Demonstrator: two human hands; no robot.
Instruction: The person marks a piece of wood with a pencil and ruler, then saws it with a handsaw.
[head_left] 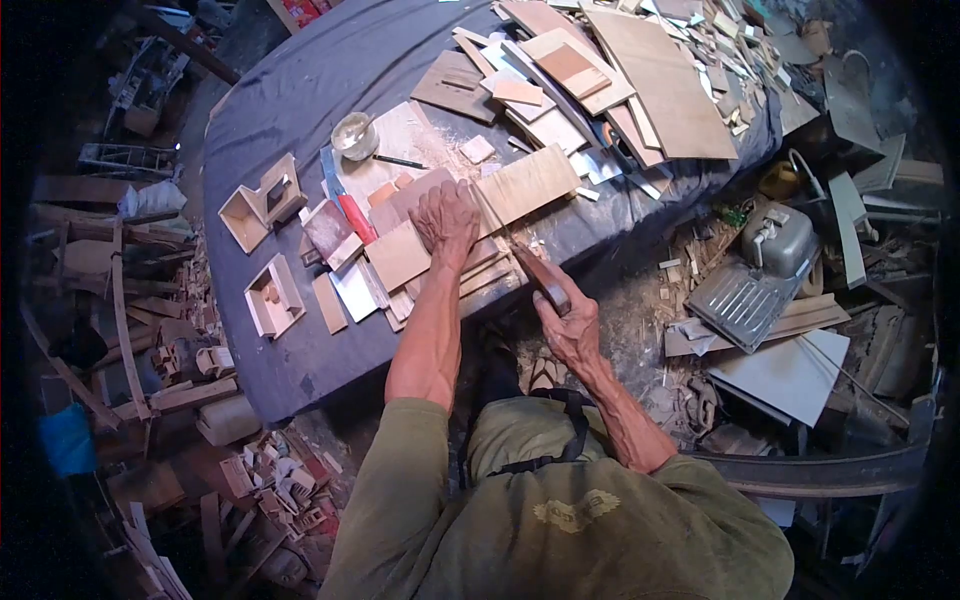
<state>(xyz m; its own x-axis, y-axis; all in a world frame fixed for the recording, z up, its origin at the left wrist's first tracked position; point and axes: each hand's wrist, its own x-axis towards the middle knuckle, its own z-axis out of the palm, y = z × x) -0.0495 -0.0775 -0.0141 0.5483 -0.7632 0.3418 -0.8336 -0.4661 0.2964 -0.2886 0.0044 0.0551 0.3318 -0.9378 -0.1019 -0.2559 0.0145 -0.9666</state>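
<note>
My left hand (446, 220) lies with its fingers spread on a thin wooden board (527, 186) and a brownish piece beside it, pressing down near the table's front edge. My right hand (572, 325) is closed round the wooden handle of a saw (540, 272), whose blade reaches up to the board just right of my left hand. Under and around the board are more wood strips (487, 272). Beyond my left hand lie a red-handled tool (356, 218), a black pencil (398, 161) and a jar (354, 136) with a stick in it.
Small wooden boxes (274, 296) stand at the left of the cloth-covered table (268, 120). Wood sheets (660, 80) and offcuts are piled at the back right. On the floor at the right are a metal sink (750, 290) and a white panel (785, 372); scrap wood (285, 480) lies lower left.
</note>
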